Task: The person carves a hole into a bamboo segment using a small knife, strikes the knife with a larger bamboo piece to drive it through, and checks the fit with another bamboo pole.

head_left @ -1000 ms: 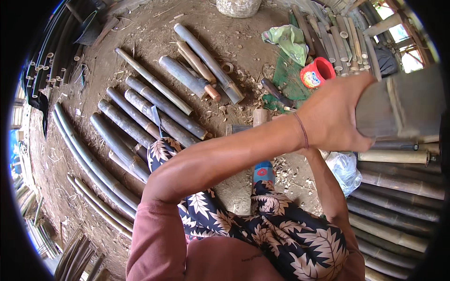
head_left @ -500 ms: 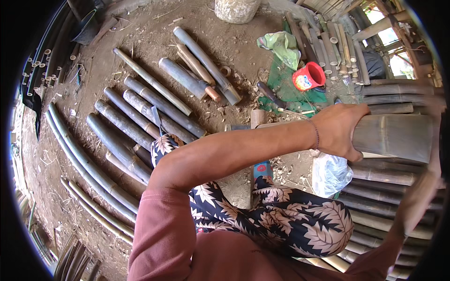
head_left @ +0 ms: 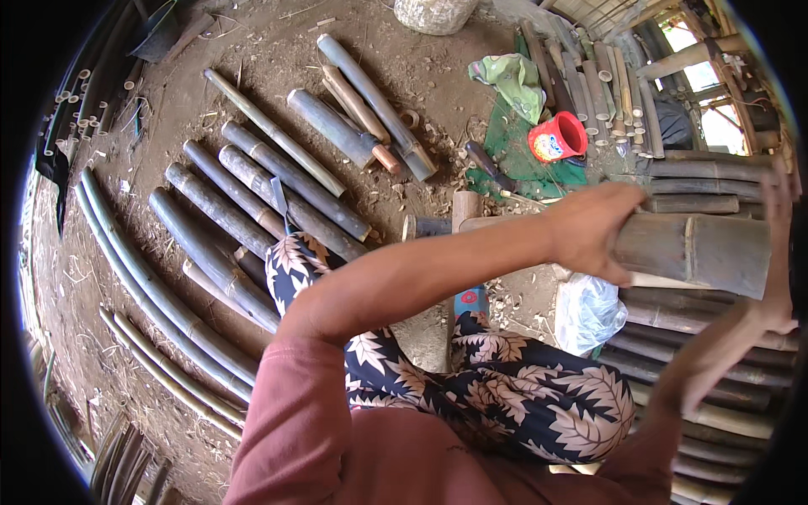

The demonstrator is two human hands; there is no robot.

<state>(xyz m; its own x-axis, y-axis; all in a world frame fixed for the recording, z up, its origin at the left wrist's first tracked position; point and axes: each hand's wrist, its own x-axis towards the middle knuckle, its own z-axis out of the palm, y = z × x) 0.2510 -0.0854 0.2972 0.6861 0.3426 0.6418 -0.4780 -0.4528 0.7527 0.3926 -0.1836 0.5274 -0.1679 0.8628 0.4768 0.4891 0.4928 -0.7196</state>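
My left hand [head_left: 593, 234] grips the left end of a thick, short bamboo section [head_left: 652, 246] on the right side of the view. The section lies sideways, with a raised node ring round its middle. At the other end my right hand [head_left: 781, 252] is held flat against the cut end, fingers stretched out; part of it fades into the dark rim. Below the bamboo runs a pale strip, mostly hidden. A clear plastic bag [head_left: 589, 313] sits just below my left hand.
Dark bamboo poles [head_left: 715, 358] are stacked under my right arm. Cut bamboo lengths [head_left: 252, 198] lie on the dirt floor at left. A red tub [head_left: 557, 137] stands on green netting [head_left: 539, 174], beside a dark-handled tool [head_left: 488, 165]. A wooden mallet-like piece [head_left: 466, 207] is near my foot.
The bamboo section has shifted slightly left and seems turned, showing a browner face. My right hand, blurred before, has moved up flat against its end. My left hand keeps its grip.
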